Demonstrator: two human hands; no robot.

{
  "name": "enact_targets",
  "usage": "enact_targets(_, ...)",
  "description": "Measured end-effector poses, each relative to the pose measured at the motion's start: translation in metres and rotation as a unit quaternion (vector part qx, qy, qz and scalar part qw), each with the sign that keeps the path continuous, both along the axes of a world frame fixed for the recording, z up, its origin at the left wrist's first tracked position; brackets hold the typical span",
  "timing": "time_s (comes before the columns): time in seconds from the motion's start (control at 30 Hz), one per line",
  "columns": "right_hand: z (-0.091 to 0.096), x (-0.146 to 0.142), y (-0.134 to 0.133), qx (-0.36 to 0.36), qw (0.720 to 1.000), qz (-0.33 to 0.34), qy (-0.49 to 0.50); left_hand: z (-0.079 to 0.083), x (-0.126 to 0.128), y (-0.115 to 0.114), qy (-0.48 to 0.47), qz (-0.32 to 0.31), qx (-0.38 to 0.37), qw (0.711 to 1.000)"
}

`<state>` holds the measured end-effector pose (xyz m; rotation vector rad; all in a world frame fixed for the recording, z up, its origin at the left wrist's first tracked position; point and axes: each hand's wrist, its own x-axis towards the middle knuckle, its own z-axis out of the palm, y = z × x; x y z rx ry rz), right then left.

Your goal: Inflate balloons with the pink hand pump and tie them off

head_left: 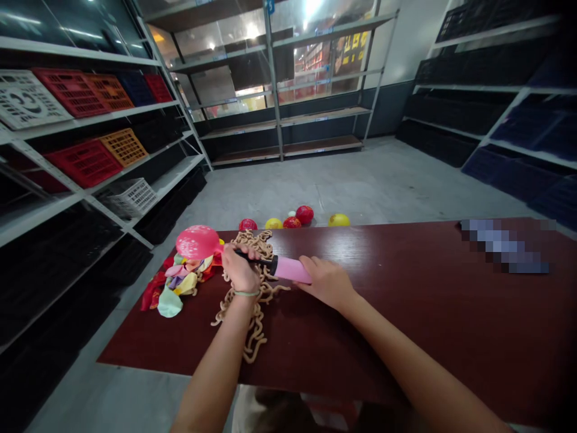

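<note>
A hand balloon pump (291, 269) with a pink barrel and a black front end is held level over the table. My right hand (329, 281) is closed around the rear of the barrel. Closed at the black end, my left hand (241, 270) pinches the neck of an inflated pink balloon (197, 242) with pale print; the fingers hide how the neck meets the nozzle. Below that balloon lies a heap of limp, colourful balloons (187, 282). Curly tan strands (252, 239) are spread on the table under and around my left hand.
The dark red-brown table (406, 313) spans the foreground. Several inflated balloons (305, 214) rest on the floor past its far edge. A pixelated object (502, 245) lies at the table's right. Shelves with plastic crates (85, 161) stand left; bare-looking racks (320, 114) stand behind.
</note>
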<state>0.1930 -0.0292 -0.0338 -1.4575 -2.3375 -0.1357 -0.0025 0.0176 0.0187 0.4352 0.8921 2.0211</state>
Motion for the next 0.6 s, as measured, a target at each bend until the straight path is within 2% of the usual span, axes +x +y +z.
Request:
enact_targets(0.13,-0.001,0.028,0.012,0.067,0.997,0.005,-0.046,0.006,-0.044,0.011,-0.011,0.049,0.018,0.999)
enact_targets(0.23,0.0,0.033,0.011,0.08,0.995,-0.01,-0.056,0.005,-0.057,0.014,-0.03,0.089,0.024,0.995)
enact_targets(0.33,0.002,0.016,0.002,0.044,0.998,-0.024,-0.047,0.0,-0.04,0.011,-0.025,0.09,0.019,0.995)
enact_targets(0.5,0.005,-0.011,-0.011,-0.016,0.999,-0.035,0.012,-0.008,0.018,-0.005,0.019,-0.018,-0.003,1.0)
enact_targets(0.6,0.003,-0.006,-0.008,-0.02,0.999,-0.027,0.025,-0.007,0.026,-0.007,0.026,-0.04,-0.013,0.999)
